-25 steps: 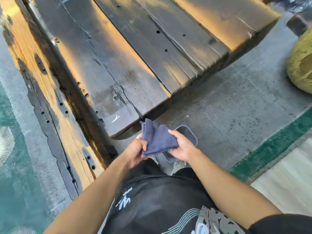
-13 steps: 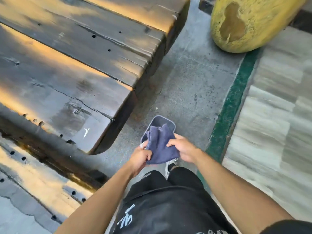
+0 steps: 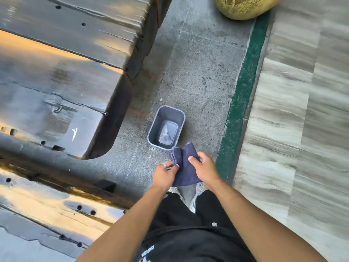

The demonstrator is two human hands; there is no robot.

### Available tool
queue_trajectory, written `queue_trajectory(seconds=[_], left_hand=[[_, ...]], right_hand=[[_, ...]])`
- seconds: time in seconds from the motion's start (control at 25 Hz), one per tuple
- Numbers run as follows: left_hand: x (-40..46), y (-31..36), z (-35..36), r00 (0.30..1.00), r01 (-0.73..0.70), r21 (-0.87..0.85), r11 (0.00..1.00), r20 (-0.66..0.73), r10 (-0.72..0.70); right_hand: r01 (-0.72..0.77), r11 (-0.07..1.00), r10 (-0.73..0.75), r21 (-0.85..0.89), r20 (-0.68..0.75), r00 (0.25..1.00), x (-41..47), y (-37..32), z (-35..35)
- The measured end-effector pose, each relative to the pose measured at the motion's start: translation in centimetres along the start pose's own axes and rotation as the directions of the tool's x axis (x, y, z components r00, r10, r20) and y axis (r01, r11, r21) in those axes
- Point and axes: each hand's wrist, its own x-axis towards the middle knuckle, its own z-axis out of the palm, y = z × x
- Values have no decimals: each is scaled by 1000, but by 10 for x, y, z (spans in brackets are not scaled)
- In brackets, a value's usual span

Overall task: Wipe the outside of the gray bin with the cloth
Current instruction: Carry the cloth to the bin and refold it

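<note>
A small gray bin (image 3: pixel 162 112) stands upright on the concrete floor, seen from above, with its inside showing. Just below it in the view I hold a dark blue cloth (image 3: pixel 184 167) with both hands. My left hand (image 3: pixel 164 175) pinches the cloth's left edge. My right hand (image 3: pixel 204 168) grips its right side. The cloth's top corner overlaps the bin's near rim in the view; I cannot tell whether it touches. Neither hand touches the bin.
A dark wooden bench (image 3: pixel 66 82) of heavy planks fills the left side, its corner close to the bin. A green stripe (image 3: pixel 243 87) and pale striped tiles (image 3: pixel 294 120) run down the right. A yellow-green rounded object (image 3: pixel 243 6) sits at the top. My shoes (image 3: pixel 196 197) are below the cloth.
The view has swung right and down, so the whole bin now shows beyond the cloth. Both hands still hold the cloth, now lower relative to the bin.
</note>
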Motion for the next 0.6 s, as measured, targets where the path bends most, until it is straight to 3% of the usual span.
queue_trajectory(seconds=[0.2, 0.4, 0.6], left_hand=[[10, -7, 30, 991, 128, -186, 974, -8, -132], [36, -12, 95, 988, 124, -258, 958, -60, -144], [83, -17, 158, 987, 163, -427, 889, 75, -145]], right_hand=[[90, 995, -94, -49, -81, 992, 10, 39, -18], [153, 966, -194, -209, -190, 962, 47, 78, -30], [177, 983, -180, -45, -91, 979, 107, 114, -30]])
